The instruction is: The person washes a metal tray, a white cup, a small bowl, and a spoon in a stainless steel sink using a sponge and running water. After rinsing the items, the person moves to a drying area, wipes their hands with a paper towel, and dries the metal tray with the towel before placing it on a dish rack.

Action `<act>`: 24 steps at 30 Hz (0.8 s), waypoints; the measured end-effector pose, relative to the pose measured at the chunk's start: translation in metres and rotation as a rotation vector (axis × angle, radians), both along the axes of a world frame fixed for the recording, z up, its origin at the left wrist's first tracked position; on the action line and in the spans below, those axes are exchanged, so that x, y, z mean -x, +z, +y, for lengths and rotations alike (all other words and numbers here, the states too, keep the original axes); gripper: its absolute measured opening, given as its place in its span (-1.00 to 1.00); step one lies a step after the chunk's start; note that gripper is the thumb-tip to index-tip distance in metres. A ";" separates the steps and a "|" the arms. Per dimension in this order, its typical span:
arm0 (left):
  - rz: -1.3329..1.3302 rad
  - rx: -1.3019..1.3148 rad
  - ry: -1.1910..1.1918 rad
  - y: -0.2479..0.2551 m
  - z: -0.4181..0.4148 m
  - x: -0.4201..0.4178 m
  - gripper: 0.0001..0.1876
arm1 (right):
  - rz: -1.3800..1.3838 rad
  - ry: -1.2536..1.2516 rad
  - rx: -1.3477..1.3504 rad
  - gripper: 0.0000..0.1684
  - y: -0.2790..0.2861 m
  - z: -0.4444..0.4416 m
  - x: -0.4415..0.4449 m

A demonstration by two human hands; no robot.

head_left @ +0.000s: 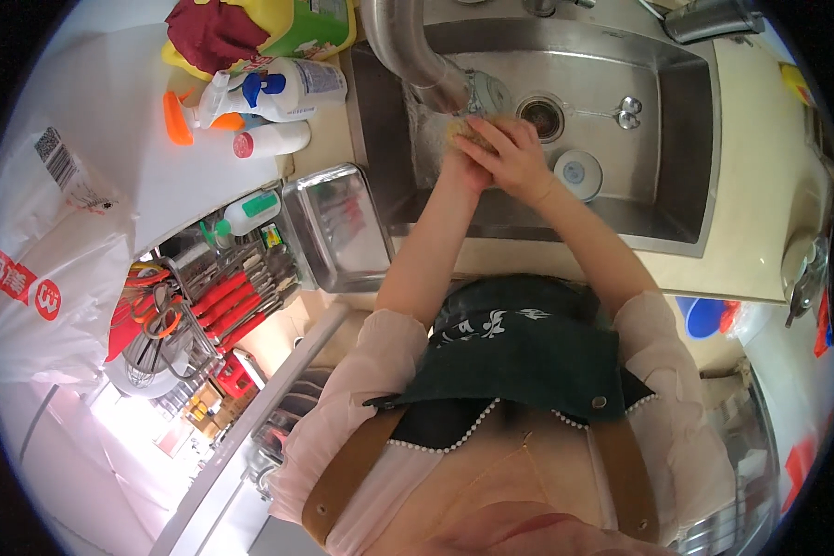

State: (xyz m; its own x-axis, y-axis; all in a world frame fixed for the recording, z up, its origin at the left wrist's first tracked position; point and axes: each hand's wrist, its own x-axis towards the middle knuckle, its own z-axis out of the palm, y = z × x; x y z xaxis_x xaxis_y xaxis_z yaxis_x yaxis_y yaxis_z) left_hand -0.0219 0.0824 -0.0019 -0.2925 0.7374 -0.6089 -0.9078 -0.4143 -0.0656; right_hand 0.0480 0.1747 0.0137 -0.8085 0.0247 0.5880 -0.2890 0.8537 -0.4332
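My left hand (467,172) and my right hand (518,154) are pressed together over the sink, beneath the faucet's end. A yellowish sponge (471,133) is squeezed between them, with my right fingers lying across it. Just beyond my hands, a patterned bowl (488,94) rests in the sink, partly hidden by the metal faucet (420,59). Water wets the sink floor to their left. Close to my right wrist lies a small white dish (578,175) with a bluish centre. Two metal spoons (627,115) lie farther right, past the drain (542,118).
The steel sink (681,153) has raised walls. Left of it stand a spray bottle (285,90), a white bottle with a red cap (274,140) and a metal tray (337,226). A rack of red-handled utensils (229,306) and a plastic bag (55,278) are farther left.
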 end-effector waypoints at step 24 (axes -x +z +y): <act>-0.237 -0.159 -0.098 -0.022 -0.043 0.014 -0.65 | -0.515 0.136 0.089 -0.70 0.015 0.068 0.026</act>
